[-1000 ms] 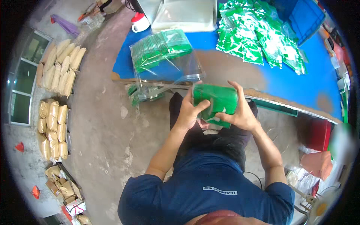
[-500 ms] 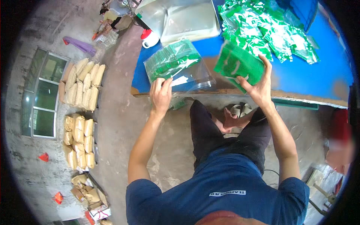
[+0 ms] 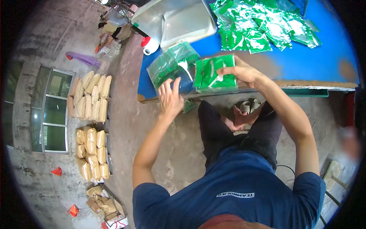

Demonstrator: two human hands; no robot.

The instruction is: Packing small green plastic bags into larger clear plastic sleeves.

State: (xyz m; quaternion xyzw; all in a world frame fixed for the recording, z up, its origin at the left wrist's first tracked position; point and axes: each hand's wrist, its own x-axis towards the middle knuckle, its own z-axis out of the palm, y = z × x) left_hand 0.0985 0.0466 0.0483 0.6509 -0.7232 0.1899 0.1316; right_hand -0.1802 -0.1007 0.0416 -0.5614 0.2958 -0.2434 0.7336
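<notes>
My right hand (image 3: 246, 73) grips a small stack of flat green packets (image 3: 207, 72), thumb on top, just above the table's near edge. The stack's left side meets the right side of a clear plastic bag (image 3: 183, 77). Inside that bag, rows of green packets (image 3: 167, 63) fill the far part. My left hand (image 3: 170, 97) is at the bag's near end, its index finger raised and apart from the other fingers. Whether its fingertips touch the film is hard to tell.
A loose pile of shiny green packets (image 3: 263, 26) covers the far right of the blue table (image 3: 328, 57). Behind the bag stand a metal tray (image 3: 187, 23) and a white jug with a red lid (image 3: 151, 47). Stacked sacks (image 3: 91, 95) line the left wall.
My right hand has brought the green packets left and nearer, up against the bag. My left hand has shifted slightly right, and its pinched fingers have spread.
</notes>
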